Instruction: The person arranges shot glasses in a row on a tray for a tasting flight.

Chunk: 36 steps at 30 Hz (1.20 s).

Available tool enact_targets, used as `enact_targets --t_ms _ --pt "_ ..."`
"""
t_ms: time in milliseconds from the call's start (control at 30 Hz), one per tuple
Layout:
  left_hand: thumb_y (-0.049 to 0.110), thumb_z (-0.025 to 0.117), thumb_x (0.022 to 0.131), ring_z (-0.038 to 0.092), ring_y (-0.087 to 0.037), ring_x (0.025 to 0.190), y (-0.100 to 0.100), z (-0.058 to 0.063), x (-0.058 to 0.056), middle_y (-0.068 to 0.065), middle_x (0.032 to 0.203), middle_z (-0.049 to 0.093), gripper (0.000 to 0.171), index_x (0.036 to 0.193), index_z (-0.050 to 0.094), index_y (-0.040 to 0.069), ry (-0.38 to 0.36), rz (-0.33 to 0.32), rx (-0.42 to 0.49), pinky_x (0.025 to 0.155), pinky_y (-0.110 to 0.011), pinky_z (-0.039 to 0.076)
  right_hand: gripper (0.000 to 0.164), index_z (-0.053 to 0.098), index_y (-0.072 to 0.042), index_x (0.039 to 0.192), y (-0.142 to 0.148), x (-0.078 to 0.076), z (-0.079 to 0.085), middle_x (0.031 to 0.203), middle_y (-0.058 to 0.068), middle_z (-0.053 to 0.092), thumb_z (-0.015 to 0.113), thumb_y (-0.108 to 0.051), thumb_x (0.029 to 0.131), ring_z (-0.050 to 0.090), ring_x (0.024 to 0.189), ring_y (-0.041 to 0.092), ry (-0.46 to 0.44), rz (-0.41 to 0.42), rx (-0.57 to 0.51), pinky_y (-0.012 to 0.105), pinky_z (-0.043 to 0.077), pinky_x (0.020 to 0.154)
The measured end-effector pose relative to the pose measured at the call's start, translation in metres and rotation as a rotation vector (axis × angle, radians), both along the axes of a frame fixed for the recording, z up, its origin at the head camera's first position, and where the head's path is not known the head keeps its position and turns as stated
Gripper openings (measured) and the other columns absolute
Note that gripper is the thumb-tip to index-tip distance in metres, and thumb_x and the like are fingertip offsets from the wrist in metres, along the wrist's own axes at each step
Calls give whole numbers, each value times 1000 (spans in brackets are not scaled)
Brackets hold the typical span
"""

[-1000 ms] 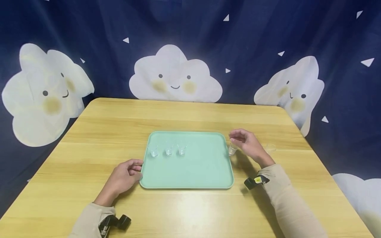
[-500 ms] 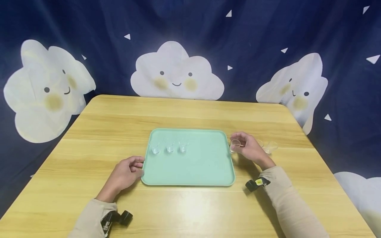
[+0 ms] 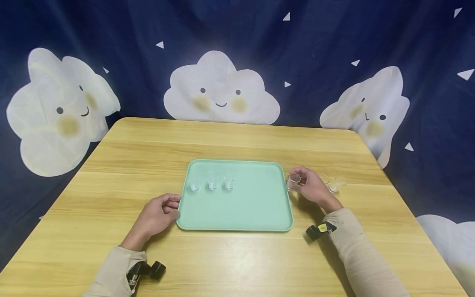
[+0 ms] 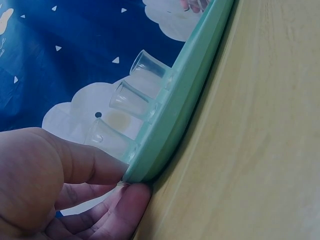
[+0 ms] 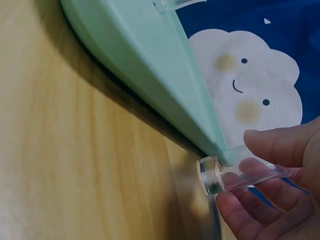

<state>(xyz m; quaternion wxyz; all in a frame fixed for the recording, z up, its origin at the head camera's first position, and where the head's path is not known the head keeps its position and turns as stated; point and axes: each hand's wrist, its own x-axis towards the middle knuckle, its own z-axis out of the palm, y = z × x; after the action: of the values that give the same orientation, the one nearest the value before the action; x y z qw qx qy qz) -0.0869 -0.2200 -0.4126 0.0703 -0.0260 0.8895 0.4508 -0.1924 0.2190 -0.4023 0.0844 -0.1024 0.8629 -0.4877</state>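
A mint-green tray (image 3: 256, 206) lies on the wooden table. My left hand (image 3: 156, 216) is at its left edge, where thumb and fingers pinch the rim near a corner in the left wrist view. Three clear shot glasses stand upright in a row on the tray: a left one (image 3: 194, 185), a middle one (image 3: 212, 183) and a right one (image 3: 229, 183). Just outside the right rim, my right hand (image 3: 311, 185) holds another clear shot glass (image 5: 245, 172), thumb on one side and fingers curled round the other. Whether its base touches the table I cannot tell.
Beyond my right wrist stand two more clear shot glasses, a nearer one (image 3: 337, 185) and one partly hidden by the hand (image 3: 325, 179). The wooden table (image 3: 237, 264) extends around the tray. Behind its far edge hangs a dark blue curtain (image 3: 130, 24) with white clouds.
My right hand has closed its fingers round the shot glass beside the tray, where it was above it a second ago. The left hand stays at the rim. The view has shifted slightly.
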Motion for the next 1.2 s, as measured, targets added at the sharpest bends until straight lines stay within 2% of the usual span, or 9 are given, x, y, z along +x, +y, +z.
enact_targets --t_ms 300,533,633,1000,1200 --pt "6 65 84 60 -20 90 0 0 0 -10 107 64 43 126 59 0 5 -4 -2 79 -34 49 36 56 5 119 0 -1 6 116 23 61 70 -4 86 59 109 36 55 11 27 41 47 91" --pt "6 64 84 60 -20 90 0 1 0 -10 107 64 43 126 58 -1 -1 -1 3 78 -34 49 41 55 8 122 -3 -3 13 114 22 61 70 -4 87 60 107 35 78 15 13 26 50 83" --pt "6 65 84 60 -21 90 0 1 0 -10 107 64 43 126 59 0 -1 -1 0 78 -34 49 42 55 8 123 -6 -3 16 114 22 61 71 -5 87 60 108 35 79 17 6 24 50 81" --pt "6 65 84 60 -20 90 0 1 0 -10 108 64 42 126 59 1 1 4 -4 78 -33 49 41 58 7 121 -26 -9 21 112 22 63 72 -2 84 62 104 34 97 45 -16 29 52 81" --pt "6 66 83 60 -20 91 1 2 0 -11 107 65 43 125 59 0 1 5 2 78 -32 49 41 58 8 121 -37 -12 17 111 23 64 72 -2 84 63 103 36 139 77 -33 40 50 88"
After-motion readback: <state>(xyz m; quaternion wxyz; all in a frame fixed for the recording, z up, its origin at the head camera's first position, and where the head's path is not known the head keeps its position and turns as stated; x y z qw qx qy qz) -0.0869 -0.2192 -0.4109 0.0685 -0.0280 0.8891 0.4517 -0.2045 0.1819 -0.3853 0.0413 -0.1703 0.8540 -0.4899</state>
